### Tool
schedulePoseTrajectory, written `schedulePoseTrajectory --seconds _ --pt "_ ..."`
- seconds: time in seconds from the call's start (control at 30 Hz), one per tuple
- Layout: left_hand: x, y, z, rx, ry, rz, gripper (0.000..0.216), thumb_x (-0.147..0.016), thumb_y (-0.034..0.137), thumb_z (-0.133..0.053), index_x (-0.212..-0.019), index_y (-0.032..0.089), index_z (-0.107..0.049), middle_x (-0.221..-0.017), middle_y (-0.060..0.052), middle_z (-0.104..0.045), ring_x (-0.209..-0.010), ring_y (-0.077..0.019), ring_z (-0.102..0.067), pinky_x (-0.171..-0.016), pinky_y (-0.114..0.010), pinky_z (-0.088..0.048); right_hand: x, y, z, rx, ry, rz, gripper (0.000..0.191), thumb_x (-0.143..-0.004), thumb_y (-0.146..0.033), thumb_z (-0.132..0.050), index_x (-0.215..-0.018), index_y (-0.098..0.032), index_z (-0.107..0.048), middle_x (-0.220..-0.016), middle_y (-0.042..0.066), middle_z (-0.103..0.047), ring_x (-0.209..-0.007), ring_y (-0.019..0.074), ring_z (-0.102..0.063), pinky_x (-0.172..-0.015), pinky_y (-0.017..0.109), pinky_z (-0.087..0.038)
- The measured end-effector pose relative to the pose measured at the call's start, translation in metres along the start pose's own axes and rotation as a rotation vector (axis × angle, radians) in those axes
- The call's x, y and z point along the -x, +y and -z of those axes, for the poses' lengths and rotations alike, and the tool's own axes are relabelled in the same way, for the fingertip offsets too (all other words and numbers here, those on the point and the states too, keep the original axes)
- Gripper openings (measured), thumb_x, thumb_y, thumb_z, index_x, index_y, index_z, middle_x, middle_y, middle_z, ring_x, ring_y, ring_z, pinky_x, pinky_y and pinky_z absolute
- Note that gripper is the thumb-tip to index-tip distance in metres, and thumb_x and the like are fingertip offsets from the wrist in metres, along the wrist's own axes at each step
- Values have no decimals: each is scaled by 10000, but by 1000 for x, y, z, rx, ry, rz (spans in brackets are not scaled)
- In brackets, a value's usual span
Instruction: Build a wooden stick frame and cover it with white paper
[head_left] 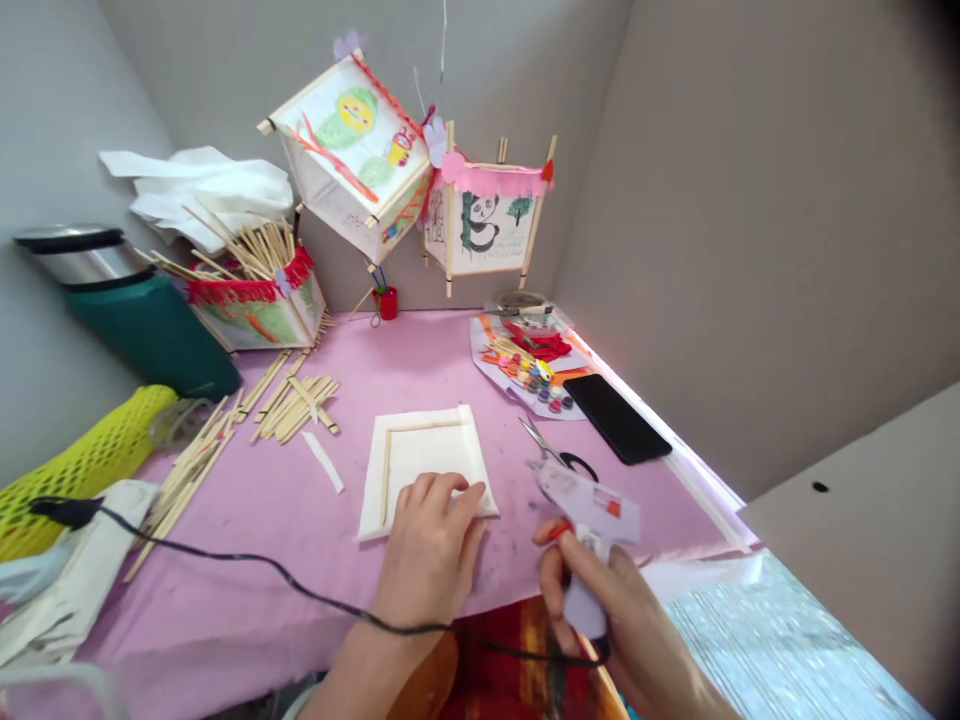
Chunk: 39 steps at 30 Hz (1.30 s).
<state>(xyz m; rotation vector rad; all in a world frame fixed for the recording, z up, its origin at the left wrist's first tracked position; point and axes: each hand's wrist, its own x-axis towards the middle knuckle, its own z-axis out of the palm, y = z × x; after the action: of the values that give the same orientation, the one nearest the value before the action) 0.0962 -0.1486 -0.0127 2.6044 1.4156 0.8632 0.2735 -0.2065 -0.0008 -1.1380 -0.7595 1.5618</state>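
My right hand (592,590) grips a pale glue gun (600,515) by its handle, with a finger at the red trigger. The nozzle points toward the upper left. My left hand (431,525) rests on the lower edge of a white paper sheet (424,465), its fingers bent over it and their tips partly hidden. Thin wooden sticks (385,475) lie along the sheet's left and top sides, and the right edge looks folded over. A black cord (300,580) crosses my left wrist and leads to the gun. Scissors (559,455) lie just beyond the nozzle.
Loose sticks (292,408) and a paper strip (324,462) lie left on the pink cloth (420,350). A green bottle (150,320) leans by a stick-filled box (262,310). Paper lanterns (487,220) hang behind. Paint pots (536,375) and a phone (616,418) are at right.
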Motion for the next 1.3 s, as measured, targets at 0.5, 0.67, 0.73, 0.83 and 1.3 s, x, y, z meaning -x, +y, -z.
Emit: schedulePoseTrajectory --seconds 0.5,0.67,0.73,0.83,1.3 --pt "5 5 -13 37 107 -16 135 -879 116 -521 -842 170 -639 -830 -44 -599 -813 -196 -500 -720 -372 -374 5 29 0 284 5 -277 674 -755 -775 -444 -567 -138 -556 -429 25 -514 -361 98 -467 -359 196 -321" --pt "6 5 -14 49 110 -6 132 -877 109 -522 -846 167 -637 -832 -43 -595 -814 -193 -500 -719 -369 -372 3 31 -4 208 13 -266 579 -769 -723 -501 -777 -145 -543 -512 11 -569 -375 105 -495 -360 196 -338" --pt "6 5 -14 60 116 -2 129 -880 114 -523 -834 165 -633 -825 -41 -592 -804 -188 -496 -716 -368 -372 1 33 -5 190 25 -266 568 -764 -715 -519 -831 -151 -524 -513 2 -577 -371 111 -501 -363 203 -357" --pt "6 5 -14 70 129 13 127 -879 118 -528 -815 163 -628 -820 -38 -590 -797 -184 -491 -716 -368 -372 -1 34 -8 165 27 -267 566 -747 -715 -539 -820 -155 -507 -489 -11 -563 -349 107 -484 -352 206 -363" --pt "7 3 -15 84 118 37 131 -878 124 -531 -806 166 -632 -831 -39 -599 -819 -190 -501 -723 -366 -382 1 32 -11 175 32 -260 553 -748 -713 -542 -797 -163 -497 -474 -14 -559 -341 100 -480 -348 193 -345"
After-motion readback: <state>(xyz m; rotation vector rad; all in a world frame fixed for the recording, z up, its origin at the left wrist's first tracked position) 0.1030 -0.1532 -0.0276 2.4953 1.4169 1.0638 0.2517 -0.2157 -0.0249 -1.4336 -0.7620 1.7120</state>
